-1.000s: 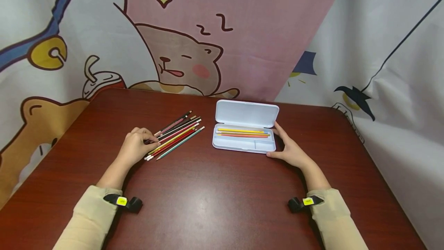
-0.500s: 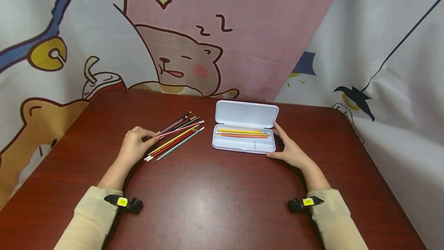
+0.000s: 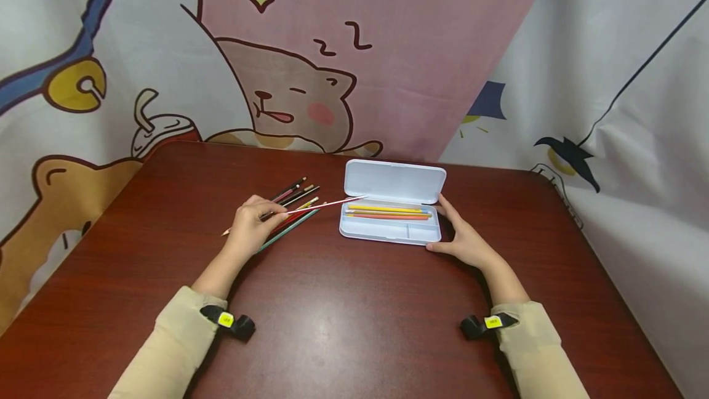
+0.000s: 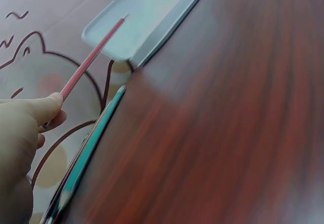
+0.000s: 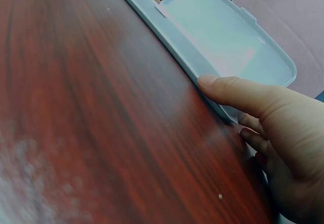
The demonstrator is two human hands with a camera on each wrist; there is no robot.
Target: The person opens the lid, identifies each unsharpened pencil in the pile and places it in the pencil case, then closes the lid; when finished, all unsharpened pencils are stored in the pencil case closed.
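My left hand point(image 3: 252, 223) pinches a red-and-white pencil point(image 3: 327, 203) near one end, and its far tip reaches over the left part of the white pencil case point(image 3: 373, 230). That pencil point(image 4: 91, 63) slants up from thumb and fingers in the left wrist view. Below the left hand lie several loose pencils, among them a teal pencil point(image 3: 290, 228), partly covered by the hand. The case lies open, lid tilted back, with yellow and orange pencils point(image 3: 388, 217) inside. My right hand point(image 3: 465, 242) holds the case's right end, thumb point(image 5: 230, 89) at the front edge and fingers around the side.
The dark red-brown wooden table point(image 3: 332, 319) extends around both hands. Behind it hangs a cloth printed with cartoon animals point(image 3: 299, 97). Dark pencils point(image 3: 301, 194) lie at the back of the loose pile.
The left hand has lifted the red-and-white pencil from the pile and carried it rightward to the case. One light-tipped pencil now pokes out left of the hand. The right hand stays put.
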